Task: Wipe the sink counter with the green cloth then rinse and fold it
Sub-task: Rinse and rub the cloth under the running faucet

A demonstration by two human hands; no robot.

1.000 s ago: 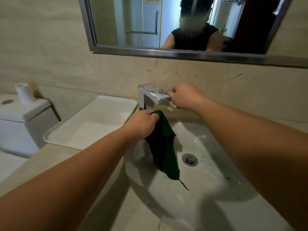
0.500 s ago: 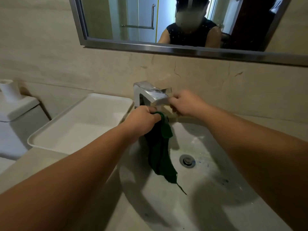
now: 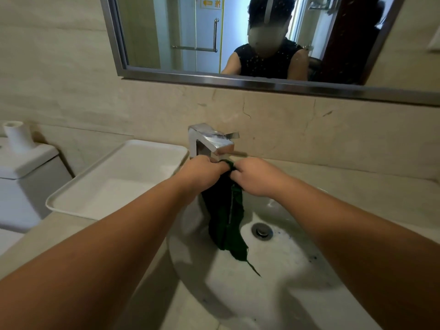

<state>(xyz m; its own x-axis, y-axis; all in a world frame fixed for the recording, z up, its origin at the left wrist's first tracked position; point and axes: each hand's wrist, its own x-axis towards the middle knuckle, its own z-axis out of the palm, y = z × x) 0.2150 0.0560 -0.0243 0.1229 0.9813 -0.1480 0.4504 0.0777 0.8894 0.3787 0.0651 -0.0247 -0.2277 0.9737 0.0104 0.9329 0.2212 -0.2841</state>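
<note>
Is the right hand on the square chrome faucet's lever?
No, the right hand grips the green cloth beside the left hand, below the square chrome faucet.

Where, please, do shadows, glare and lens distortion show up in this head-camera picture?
In the head view, dark cast shadows cross the sink; a bright glare patch sits on the faucet top; the green cloth reads nearly black in shade; wide-angle distortion slants the mirror frame.
</note>
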